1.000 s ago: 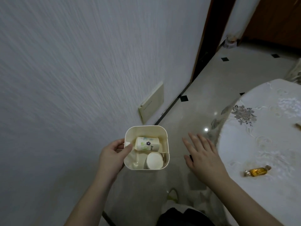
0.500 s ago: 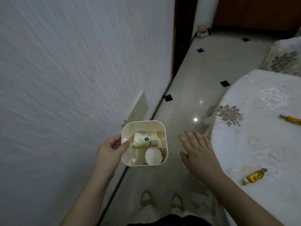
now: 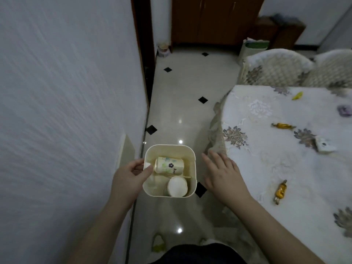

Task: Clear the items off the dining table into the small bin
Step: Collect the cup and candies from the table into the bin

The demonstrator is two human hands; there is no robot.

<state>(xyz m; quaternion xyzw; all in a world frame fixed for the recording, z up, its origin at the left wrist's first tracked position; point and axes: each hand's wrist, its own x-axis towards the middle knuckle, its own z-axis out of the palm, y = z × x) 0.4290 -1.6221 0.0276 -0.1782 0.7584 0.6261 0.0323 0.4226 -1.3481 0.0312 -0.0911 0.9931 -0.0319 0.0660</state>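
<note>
Beside the desk's (image 3: 276,168) left edge, above the floor, the left hand (image 3: 129,180) grips the small bin (image 3: 191,161) by its rim, thumb curled inside. The right hand (image 3: 222,176) hovers with fingers (image 3: 211,161) spread, holding nothing. Wrapped candies (image 3: 280,191) lie on the desk.

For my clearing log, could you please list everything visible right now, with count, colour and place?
small bin: 1, cream, held over the floor
paper cups: 2, floral and white, lying in the bin
wrapped candies: 2, amber, on the table
yellow wrapper: 1, far side of the table
purple item: 1, table's right edge
small packet: 1, white, on the table
dining table: 1, floral white cloth
chairs: 2, patterned covers, behind the table
left hand: grips the bin's rim
right hand: open, beside the table edge
</note>
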